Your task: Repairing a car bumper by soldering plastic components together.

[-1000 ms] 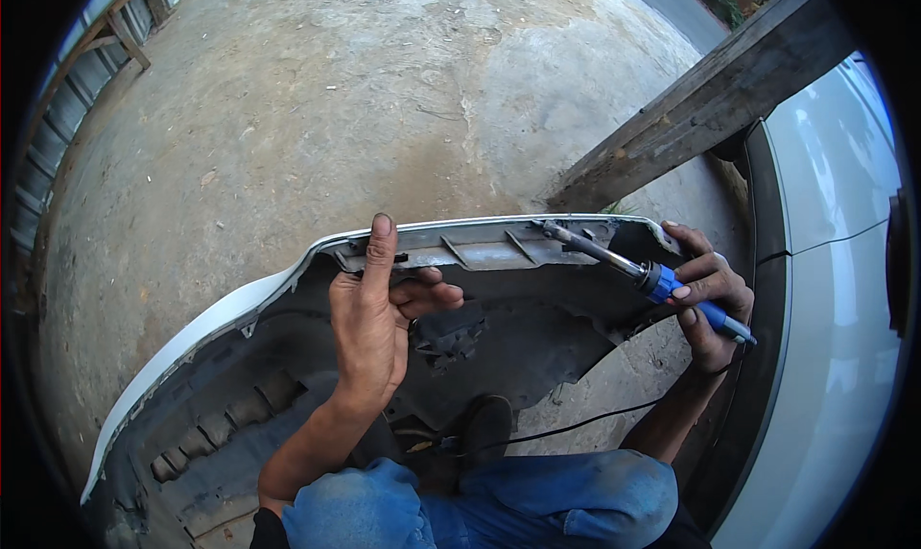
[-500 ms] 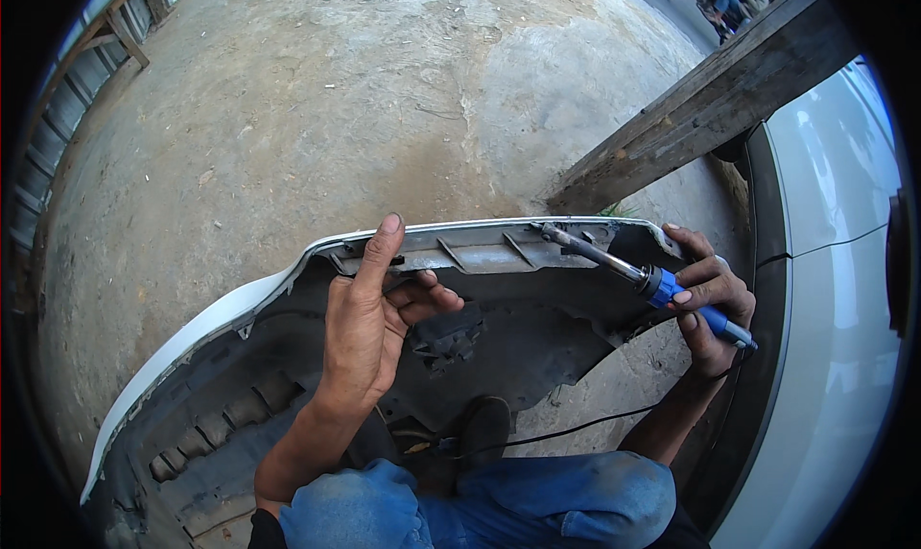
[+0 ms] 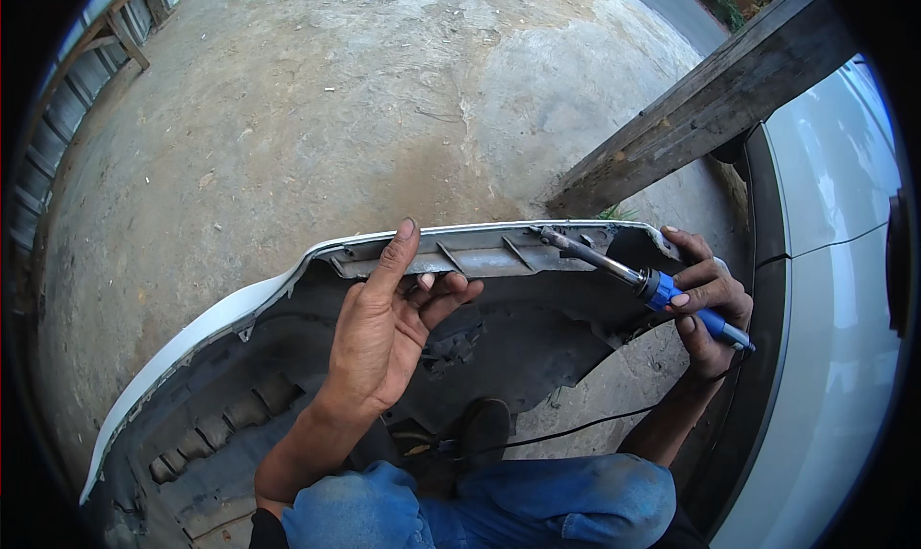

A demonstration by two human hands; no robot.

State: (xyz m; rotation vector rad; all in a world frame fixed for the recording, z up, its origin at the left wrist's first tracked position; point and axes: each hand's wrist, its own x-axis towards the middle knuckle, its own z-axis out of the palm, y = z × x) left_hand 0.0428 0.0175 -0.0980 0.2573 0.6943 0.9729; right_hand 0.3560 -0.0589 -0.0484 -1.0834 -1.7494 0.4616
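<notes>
A white car bumper [image 3: 206,323] lies before me with its dark inner side toward me. My right hand [image 3: 708,299] is closed around the blue handle of a soldering iron [image 3: 662,288]. The iron's metal barrel points up and left, its tip at the ribbed flange [image 3: 484,253] along the bumper's upper rim. Fingers of that hand also reach over the bumper's right end. My left hand [image 3: 379,333] is in front of the flange, thumb raised to the rim and apart from the half-bent fingers, with nothing visible in it.
A black cord [image 3: 576,427] runs from the iron across to near my shoe [image 3: 484,429]. To the right stands a light-coloured car [image 3: 835,232]. A wooden post [image 3: 691,107] slants up behind the bumper, on a concrete floor [image 3: 365,98]. Corrugated metal sheeting [image 3: 58,127] lines the far left.
My left hand has shifted slightly right along the flange. My right hand and the soldering iron stay nearly in place. A motorbike at the upper right has left the view.
</notes>
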